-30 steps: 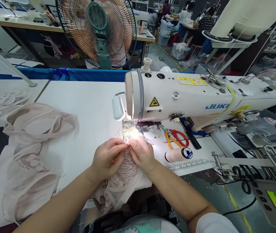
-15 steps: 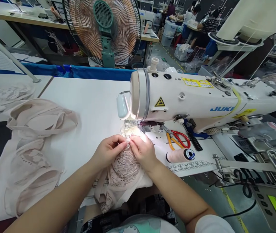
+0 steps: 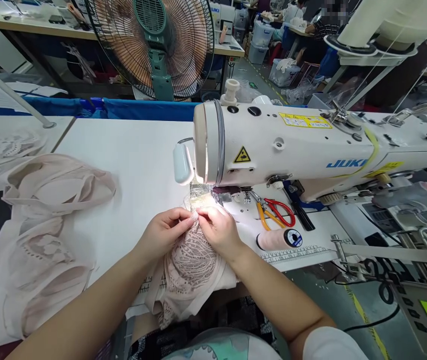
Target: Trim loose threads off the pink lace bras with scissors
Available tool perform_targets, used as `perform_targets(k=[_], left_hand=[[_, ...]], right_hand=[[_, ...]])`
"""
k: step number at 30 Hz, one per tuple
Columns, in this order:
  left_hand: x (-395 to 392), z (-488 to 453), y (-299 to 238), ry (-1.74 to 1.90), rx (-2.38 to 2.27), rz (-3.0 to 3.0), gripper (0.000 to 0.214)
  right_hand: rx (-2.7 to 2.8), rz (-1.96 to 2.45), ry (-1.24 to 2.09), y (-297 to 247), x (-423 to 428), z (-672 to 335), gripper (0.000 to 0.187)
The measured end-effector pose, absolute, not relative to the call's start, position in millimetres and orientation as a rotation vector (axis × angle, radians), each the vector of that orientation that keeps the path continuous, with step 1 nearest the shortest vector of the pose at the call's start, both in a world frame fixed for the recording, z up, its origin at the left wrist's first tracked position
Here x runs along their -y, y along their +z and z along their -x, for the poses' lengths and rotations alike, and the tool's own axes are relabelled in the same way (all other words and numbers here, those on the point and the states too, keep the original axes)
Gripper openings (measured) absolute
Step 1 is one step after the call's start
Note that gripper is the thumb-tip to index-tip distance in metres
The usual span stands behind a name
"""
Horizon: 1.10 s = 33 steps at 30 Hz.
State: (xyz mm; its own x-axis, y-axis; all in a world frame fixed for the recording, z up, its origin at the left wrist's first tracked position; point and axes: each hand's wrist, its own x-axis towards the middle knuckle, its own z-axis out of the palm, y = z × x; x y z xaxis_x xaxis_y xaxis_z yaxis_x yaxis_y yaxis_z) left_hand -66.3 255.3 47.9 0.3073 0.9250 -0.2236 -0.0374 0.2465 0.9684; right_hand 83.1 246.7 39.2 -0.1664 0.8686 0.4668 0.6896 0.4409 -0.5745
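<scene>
Pink lace garment (image 3: 193,262), pinched in both hands (image 3: 170,229) (image 3: 221,234), overhanging edge of white tabletop (image 3: 141,165); room leftward

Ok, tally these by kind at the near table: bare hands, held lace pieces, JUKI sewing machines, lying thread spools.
Left hand and right hand: 2
Held lace piece: 1
JUKI sewing machine: 1
Lying thread spool: 1
Total: 5

At three o'clock, blue "JUKI" lettering (image 3: 347,163) marks the sewing machine (image 3: 258,142); toward its nine-o'clock end, a yellow warning triangle (image 3: 242,155).

Lace garment (image 3: 192,260) partly hidden under right hand (image 3: 221,234), fan (image 3: 156,55) cropped above
</scene>
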Motion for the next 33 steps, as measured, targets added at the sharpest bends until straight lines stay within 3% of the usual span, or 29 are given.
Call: perform_targets(k=[14,33], left_hand=[[-256.5,64.3,49.8,0.779,-1.057,-0.875,0.018],[-255.5,62.2,51.4,0.833,-1.113,-1.016,0.016]], right_hand=[[1.905,1.376,0.446,44.0,-242.0,-81.0,0.017],[1.762,1.416,0.621,43.6,-239.3,-79.2,0.018]])
